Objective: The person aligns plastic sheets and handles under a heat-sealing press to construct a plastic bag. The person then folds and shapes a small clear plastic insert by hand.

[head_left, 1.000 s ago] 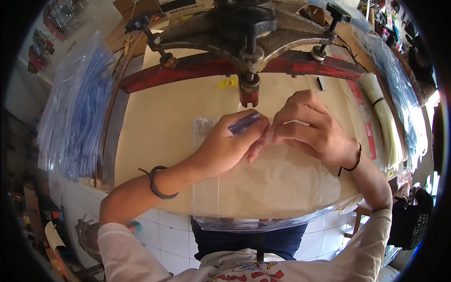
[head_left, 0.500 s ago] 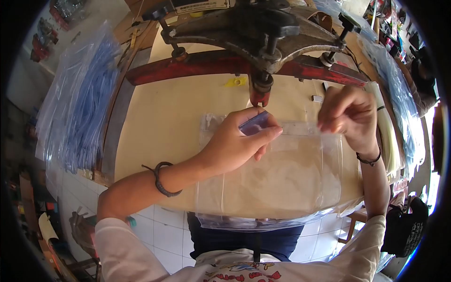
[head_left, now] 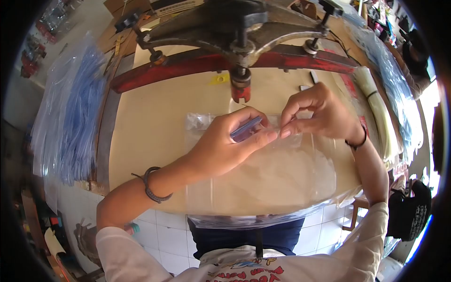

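My left hand [head_left: 225,143] is closed around a small stack of bluish clear plastic pieces [head_left: 245,130], which shows between thumb and fingers. Close beside its thumb tip, my right hand [head_left: 322,115] pinches thumb and forefinger together. Whatever sits in that pinch is too small to make out. Beneath both hands a clear plastic sheet [head_left: 272,185] lies on the tan table surface [head_left: 145,141], hanging over the front edge. The red slotted tip [head_left: 240,94] of a press stands just beyond my left hand.
A red crossbar [head_left: 188,63] with a heavy metal frame spans the table ahead. Bluish plastic strips [head_left: 84,113] hang at the left. A tied pale bundle [head_left: 377,110] and more plastic sheeting [head_left: 390,89] lie at the right. A small yellow piece [head_left: 220,78] is near the bar.
My right hand has come left and its fingertips now meet the left thumb tip. My left hand still holds the plastic pieces, now tilted more edge-on. The whole view has shifted slightly.
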Demonstrator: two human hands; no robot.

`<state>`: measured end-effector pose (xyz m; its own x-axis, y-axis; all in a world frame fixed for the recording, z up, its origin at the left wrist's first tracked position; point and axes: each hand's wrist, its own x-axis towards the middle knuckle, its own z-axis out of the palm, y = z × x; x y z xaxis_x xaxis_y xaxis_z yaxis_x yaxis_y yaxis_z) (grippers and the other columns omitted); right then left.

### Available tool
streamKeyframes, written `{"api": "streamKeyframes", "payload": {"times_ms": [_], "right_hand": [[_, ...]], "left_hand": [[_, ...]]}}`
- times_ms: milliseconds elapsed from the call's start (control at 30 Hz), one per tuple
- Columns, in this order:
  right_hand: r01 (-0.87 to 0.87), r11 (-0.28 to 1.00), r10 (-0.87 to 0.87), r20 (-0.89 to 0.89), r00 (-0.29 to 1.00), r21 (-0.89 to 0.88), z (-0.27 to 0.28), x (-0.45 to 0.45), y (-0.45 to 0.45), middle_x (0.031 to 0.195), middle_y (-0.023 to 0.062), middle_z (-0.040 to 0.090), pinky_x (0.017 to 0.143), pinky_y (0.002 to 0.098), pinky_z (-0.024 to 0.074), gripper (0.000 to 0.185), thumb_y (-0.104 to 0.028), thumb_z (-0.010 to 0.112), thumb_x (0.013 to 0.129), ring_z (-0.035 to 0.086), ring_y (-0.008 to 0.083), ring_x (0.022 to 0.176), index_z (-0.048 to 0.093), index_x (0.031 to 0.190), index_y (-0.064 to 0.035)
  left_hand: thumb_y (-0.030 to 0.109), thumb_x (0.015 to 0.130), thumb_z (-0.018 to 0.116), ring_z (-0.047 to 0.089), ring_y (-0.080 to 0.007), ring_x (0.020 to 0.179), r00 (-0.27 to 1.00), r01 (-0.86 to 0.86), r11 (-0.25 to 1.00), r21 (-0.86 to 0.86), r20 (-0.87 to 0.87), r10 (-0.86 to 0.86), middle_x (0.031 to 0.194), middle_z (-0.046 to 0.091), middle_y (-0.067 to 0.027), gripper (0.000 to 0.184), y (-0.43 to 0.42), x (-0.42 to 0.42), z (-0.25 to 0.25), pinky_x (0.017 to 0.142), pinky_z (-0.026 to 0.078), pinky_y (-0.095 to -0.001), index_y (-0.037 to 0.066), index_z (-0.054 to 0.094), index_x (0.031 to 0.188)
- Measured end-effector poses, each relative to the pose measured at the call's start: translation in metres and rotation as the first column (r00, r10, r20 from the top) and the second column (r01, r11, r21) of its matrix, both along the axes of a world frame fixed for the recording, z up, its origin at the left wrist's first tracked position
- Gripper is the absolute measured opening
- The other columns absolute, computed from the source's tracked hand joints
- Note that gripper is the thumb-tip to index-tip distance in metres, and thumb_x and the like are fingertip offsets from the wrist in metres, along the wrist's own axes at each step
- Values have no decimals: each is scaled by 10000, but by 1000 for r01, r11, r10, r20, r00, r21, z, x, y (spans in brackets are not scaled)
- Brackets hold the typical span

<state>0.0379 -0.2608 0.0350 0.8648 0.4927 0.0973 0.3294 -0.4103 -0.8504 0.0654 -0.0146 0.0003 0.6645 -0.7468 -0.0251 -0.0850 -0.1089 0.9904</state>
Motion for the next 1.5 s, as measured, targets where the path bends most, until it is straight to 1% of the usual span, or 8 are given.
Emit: {"api": "streamKeyframes", "payload": {"times_ms": [267,667,767,900,1000,1133,1233,1500], "right_hand": [[-5,990,-33,-264,964,-144,21,12,-49,760,42,729,589,231,503,202,-195,813,852,671,85,654,734,893,-13],[-209,930,165,-164,973,-302,10,9,-44,828,30,741,677,281,511,316,-358,708,930,679,119,749,746,938,-44],[-205,919,228,30,973,-336,0,5,-38,865,41,740,699,298,514,299,-346,714,926,677,129,801,761,947,-51],[-215,929,315,337,887,-302,-5,7,-41,834,29,735,691,295,512,289,-337,722,918,676,131,782,771,944,-53],[-183,957,177,-48,983,-225,27,-5,-43,795,14,731,684,284,509,279,-327,740,903,672,121,747,773,952,-54],[-166,962,124,-193,973,-216,34,-2,-47,787,18,733,695,297,515,281,-320,755,886,674,129,740,762,948,-45],[-213,934,183,-126,975,-288,15,-3,-32,851,64,733,716,332,530,278,-295,754,867,689,190,806,745,974,-39],[115,981,-25,486,874,-158,-6,-4,-2,879,79,668,659,344,524,155,-127,762,818,652,237,773,702,926,-34]], "left_hand": [[254,782,859,483,-102,682,828,343,776,529,220,-516,782,549,-7,358,35,32,33,623,416,-274,46,647,981],[181,757,852,599,-190,829,896,108,605,789,186,-402,888,624,-56,360,122,24,58,725,485,-337,44,612,988],[162,801,797,652,-260,878,679,-143,550,823,486,-550,928,656,-96,294,105,-3,76,744,508,-381,43,619,1001],[175,852,733,628,-285,762,633,69,745,663,549,-546,866,629,-109,203,34,-39,81,675,494,-368,43,617,953],[176,896,701,617,-245,717,611,318,736,597,465,-641,841,623,-76,163,-15,-28,62,651,488,-341,43,620,943],[156,903,688,613,-129,765,720,584,692,425,123,-683,862,619,-16,179,-34,17,28,712,500,-291,41,616,1020],[102,841,731,563,-97,807,878,445,895,1,-197,-437,882,590,0,276,-18,26,10,677,463,-258,51,558,1051],[28,792,782,678,-205,922,846,355,909,-217,-339,-411,1025,670,-135,478,-14,32,6,715,509,-308,52,471,1155]]}}
